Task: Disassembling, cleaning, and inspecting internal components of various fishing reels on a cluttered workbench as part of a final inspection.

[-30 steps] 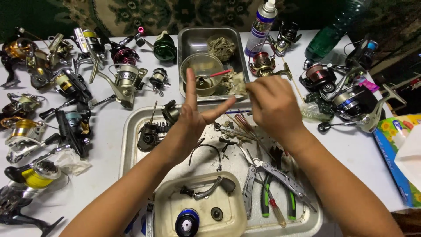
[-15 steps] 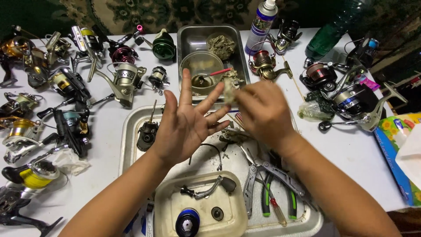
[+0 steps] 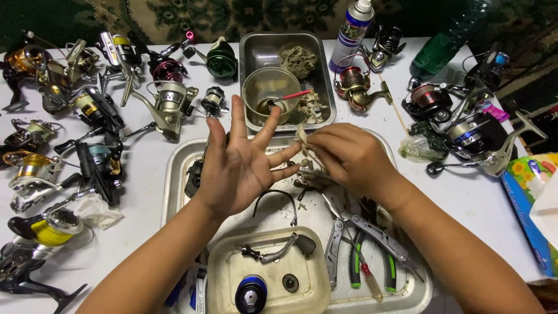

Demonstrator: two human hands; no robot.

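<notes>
1. Grimy, pale rag scrap [image 3: 301, 137] sits pinched in the fingertips of the right hand [image 3: 347, 156], held above the steel tray [image 3: 174, 174] at mid-bench.
2. Left hand [image 3: 238, 168] is spread wide, palm up and fingers apart, gripping nothing — the scrap lies just off its index and middle fingertips, touching or nearly touching them; which, I cannot tell.
3. Right hand is closed, thumb and fingers together on the scrap.
4. Below the hands on the tray lie a thin wire bail [image 3: 278, 200], folding pliers [image 3: 366, 232] and green-handled pliers [image 3: 356, 264].
5. Nearer the person, a cream plastic tub [image 3: 226, 273] holds a blue-rimmed spool [image 3: 251, 293] and a small crank arm [image 3: 279, 250].
6. Behind the hands, a deep metal pan [image 3: 256, 49] carries a clear cup [image 3: 270, 93] — a red-handled brush [image 3: 289, 97] leans in it.
7. Fishing reels [image 3: 165, 107] crowd the white bench [image 3: 139, 203] on both sides; a spray can [image 3: 352, 32] stands at the back.
</notes>
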